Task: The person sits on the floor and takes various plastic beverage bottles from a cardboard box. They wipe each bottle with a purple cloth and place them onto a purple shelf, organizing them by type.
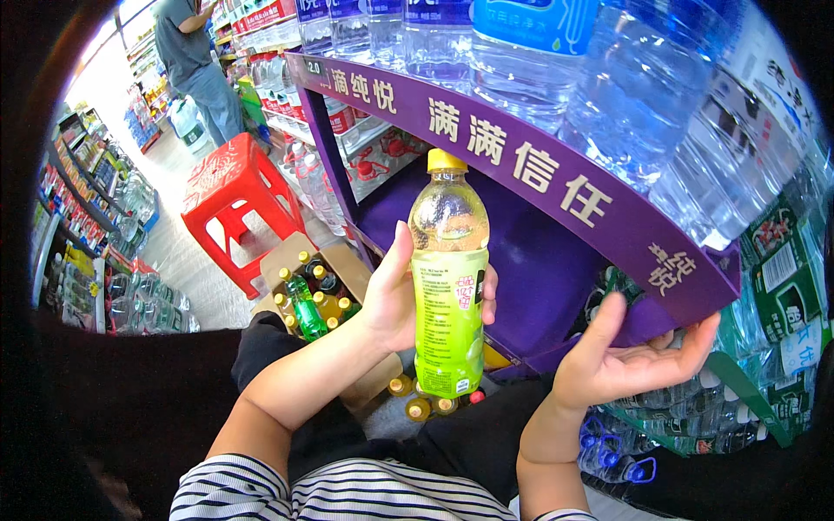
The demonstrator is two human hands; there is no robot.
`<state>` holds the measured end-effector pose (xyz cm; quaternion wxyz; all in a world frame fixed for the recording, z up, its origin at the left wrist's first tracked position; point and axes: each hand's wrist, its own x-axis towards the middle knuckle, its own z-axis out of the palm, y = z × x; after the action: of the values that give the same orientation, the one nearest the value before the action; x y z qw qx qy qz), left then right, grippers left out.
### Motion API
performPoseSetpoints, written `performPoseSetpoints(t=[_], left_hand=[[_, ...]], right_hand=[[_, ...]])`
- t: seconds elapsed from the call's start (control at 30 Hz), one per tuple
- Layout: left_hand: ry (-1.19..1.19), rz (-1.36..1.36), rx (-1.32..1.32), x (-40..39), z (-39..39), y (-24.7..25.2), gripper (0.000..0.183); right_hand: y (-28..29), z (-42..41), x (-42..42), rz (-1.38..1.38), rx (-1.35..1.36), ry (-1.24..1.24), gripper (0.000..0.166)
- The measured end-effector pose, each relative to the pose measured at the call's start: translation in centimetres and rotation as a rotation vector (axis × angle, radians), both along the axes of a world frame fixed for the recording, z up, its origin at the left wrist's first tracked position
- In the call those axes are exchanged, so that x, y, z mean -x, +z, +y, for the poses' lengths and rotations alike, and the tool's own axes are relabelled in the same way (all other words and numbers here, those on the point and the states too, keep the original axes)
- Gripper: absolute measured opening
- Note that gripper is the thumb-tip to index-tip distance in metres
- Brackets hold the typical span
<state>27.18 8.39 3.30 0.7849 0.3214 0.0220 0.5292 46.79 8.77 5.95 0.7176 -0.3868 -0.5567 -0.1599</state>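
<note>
My left hand (391,306) grips a plastic drink bottle (449,319) with a yellow cap and a bright green label. The bottle stands nearly upright in front of a purple display shelf (521,260). Its lower part is green, and fingertips show at its far side. My right hand (635,365) is raised at the shelf's front right corner, palm up and fingers apart, with nothing in it. Whether its fingertips touch the shelf I cannot tell. An open cardboard box (352,260) beside my knee holds several bottles with yellow caps, among them a green one (306,303).
Large water bottles (625,98) line the shelf's top. A red plastic stool (241,202) is beyond the box. Wrapped water packs (717,417) are piled at right. Several yellow-capped bottles (418,409) stand on the floor between my legs. A person (202,71) stands in the aisle.
</note>
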Motion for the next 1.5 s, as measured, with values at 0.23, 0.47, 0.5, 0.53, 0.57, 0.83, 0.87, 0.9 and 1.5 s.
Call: performPoseSetpoints(t=[0.23,0.47,0.5,0.53,0.57,0.83,0.87,0.9,1.5], left_hand=[[-0.111,-0.203,0.293,1.9,1.3,-0.4,0.092],[0.070,-0.231,0.603,3.5,3.2,-1.5,0.073],[0.111,-0.227,0.655,3.6,3.4,-1.7,0.070],[0.114,-0.267,0.717,3.7,3.4,-1.6,0.067],[0.084,-0.302,0.742,4.0,3.6,-1.9,0.066],[-0.003,-0.389,0.763,5.7,4.2,-3.8,0.063],[0.015,-0.347,0.726,5.8,4.2,-4.1,0.062],[0.028,-0.305,0.684,5.9,4.4,-4.2,0.061],[0.067,0.288,0.098,5.3,-0.6,-3.9,0.085]], right_hand=[[-0.1,0.8,-0.2,-0.107,-0.019,-0.153,0.072],[-0.1,0.7,0.0,-0.148,0.038,-0.206,0.078],[-0.1,0.7,0.1,-0.152,0.048,-0.219,0.078],[-0.1,0.6,0.2,-0.156,0.057,-0.231,0.078],[-0.2,0.5,0.2,-0.160,0.067,-0.243,0.077],[-0.4,1.0,0.2,-0.212,-0.021,-0.368,0.068],[-0.4,1.0,0.3,-0.213,-0.015,-0.372,0.068],[-0.3,1.0,0.4,-0.213,-0.013,-0.380,0.068],[-0.4,1.2,0.9,-0.165,-0.054,-0.397,0.069]])
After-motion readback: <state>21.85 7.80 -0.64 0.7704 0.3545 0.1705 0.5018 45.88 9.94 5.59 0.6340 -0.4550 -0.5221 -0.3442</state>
